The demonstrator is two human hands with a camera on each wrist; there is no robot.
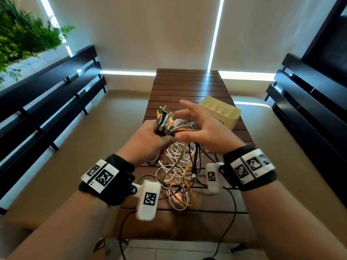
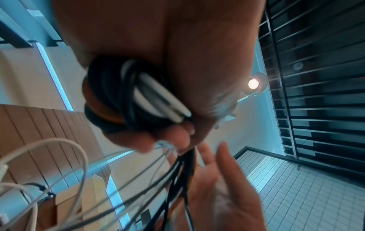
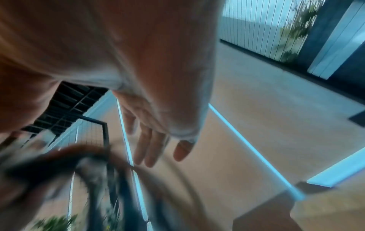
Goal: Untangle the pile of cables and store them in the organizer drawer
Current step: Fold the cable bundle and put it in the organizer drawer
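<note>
Head view: your left hand (image 1: 150, 139) grips the cables (image 1: 178, 166) by their gathered plug ends above the table (image 1: 187, 85); your right hand (image 1: 202, 126) hovers beside them, fingers spread, left of the organizer (image 1: 221, 113). Light, limp and snag-prone, they are probably best taken one at a time at the stiff plugs.

slatted wooden table (image 1: 187, 85), dark benches (image 1: 47, 94), green plants (image 1: 24, 34)
</note>
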